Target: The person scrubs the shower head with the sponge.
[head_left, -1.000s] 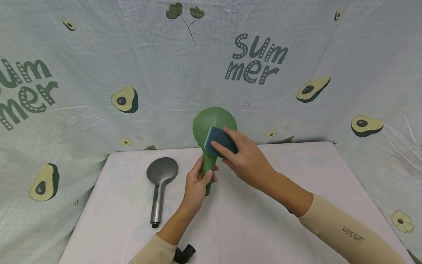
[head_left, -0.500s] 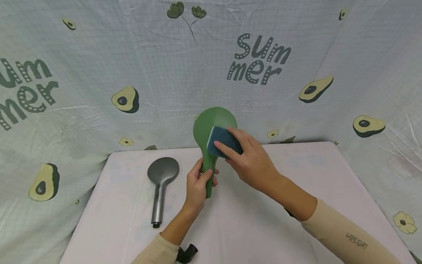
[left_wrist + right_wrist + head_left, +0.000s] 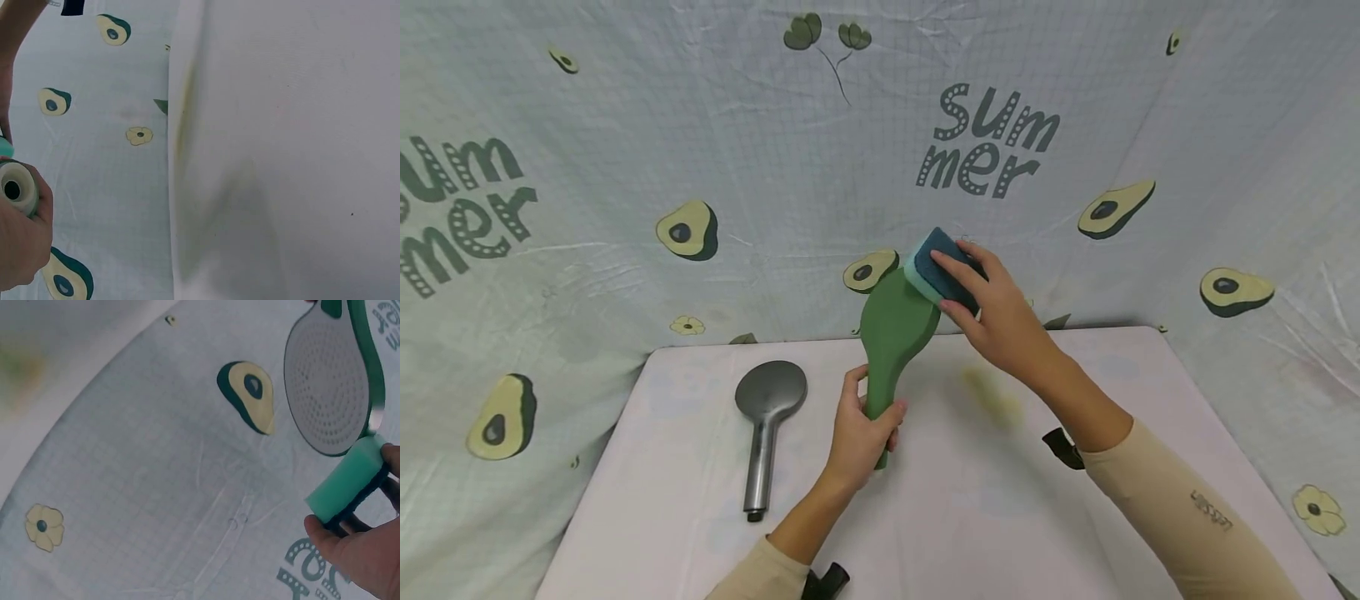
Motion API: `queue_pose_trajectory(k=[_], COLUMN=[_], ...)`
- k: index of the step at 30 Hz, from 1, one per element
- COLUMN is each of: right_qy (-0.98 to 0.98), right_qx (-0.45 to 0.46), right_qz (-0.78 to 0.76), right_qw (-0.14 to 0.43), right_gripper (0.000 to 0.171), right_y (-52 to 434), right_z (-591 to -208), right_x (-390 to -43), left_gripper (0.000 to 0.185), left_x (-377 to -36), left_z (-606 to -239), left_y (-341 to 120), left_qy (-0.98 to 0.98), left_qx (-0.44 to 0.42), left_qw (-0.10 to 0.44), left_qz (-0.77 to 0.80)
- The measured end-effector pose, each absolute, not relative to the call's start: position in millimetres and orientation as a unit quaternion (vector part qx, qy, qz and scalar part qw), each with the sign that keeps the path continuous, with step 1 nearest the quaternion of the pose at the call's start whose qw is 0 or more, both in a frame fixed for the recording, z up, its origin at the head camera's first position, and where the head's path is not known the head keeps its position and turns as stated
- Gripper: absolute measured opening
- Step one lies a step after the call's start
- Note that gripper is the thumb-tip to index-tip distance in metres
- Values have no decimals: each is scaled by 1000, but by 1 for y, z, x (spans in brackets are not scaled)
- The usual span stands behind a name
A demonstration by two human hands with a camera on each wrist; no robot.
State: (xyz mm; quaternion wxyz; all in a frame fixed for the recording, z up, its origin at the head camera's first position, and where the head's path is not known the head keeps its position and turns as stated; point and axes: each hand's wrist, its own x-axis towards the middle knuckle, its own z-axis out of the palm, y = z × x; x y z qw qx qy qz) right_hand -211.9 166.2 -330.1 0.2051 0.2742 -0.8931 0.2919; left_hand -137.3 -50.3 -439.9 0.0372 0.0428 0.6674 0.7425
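Note:
A green shower head [image 3: 898, 321] is held up, tilted a little to the right, its back toward the head camera. My left hand [image 3: 861, 429] grips its handle, and the hollow handle end shows in the left wrist view. The right wrist view shows its pale, dotted spray face [image 3: 328, 381]. My right hand [image 3: 1000, 308] pinches a sponge [image 3: 943, 267], dark blue on one side and light teal on the other. The sponge lies right at the upper right rim of the shower head.
A grey shower head [image 3: 769, 417] lies on the pale table [image 3: 692, 467] to the left. Black wrist straps show by both forearms. Behind the table hangs a printed cloth [image 3: 775, 167] with avocados and lettering.
The sponge has moved up and right from the shower head's neck to its rim, turning with my right hand. The shower head has turned and dropped slightly in my left hand.

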Motion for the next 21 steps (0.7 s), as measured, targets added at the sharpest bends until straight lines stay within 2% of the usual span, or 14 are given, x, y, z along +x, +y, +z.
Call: queue_pose_trajectory(k=[5,10,16,21], right_qy=[-894,-893,-885,-868], right_qx=[247,241,280,346], right_qz=[325,331,298,225], right_qw=[186,186,224,277], right_gripper=[59,60,61,62], right_y=[176,184,179,168], right_z=[-325,-321,-325,-335], right_x=[-222,-219,-205,-189], left_gripper=[45,47,54,55], left_x=[-136,-135,-135,-136], left_z=[-440,-441,-441,-438], left_y=[-52,-52,-53,-56], left_qy=[659,684,690,701], left_qx=[69,101,107,100], left_qw=[56,43,45,49], left_qz=[747,721,714,704])
